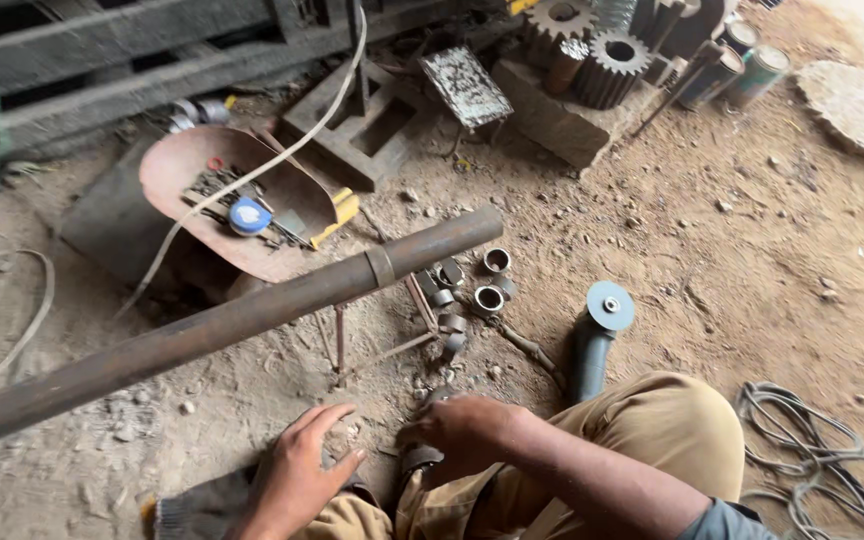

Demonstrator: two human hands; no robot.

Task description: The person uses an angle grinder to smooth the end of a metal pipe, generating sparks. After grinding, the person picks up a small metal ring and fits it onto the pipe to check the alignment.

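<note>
Nearest the camera, the person crouches on the dirt floor (752, 300), a knee in tan trousers (662, 430) bent up at the right. The left hand (302, 465) lies flat on the ground with fingers spread, its grip fully open and holding nothing, just beside a dark cloth (202, 505) at the bottom edge. The right hand (462, 428) is curled over a small dark ring-shaped part (420, 458) on the floor between the knees; the fingers bend around its top, but whether the grip is closed tight on it cannot be told. Just beyond the knee an angle grinder (592, 340) lies on the floor, its grey disc tilted up. To its left sits a cluster of short metal rings (477, 290), some upright with open ends showing, close to a thin metal stand (382, 345). The stand carries a long rusty pipe (232, 320) that runs from the left edge up toward the middle. Behind the pipe a rust-red curved tray (192, 165) holds dark scraps and a blue-and-white round object (249, 215). Farthest off, large gear wheels (612, 60) rest on a block (562, 120), with cans (742, 70) beside them, and coiled wire (812, 450) lies at the right near the knee.
</note>
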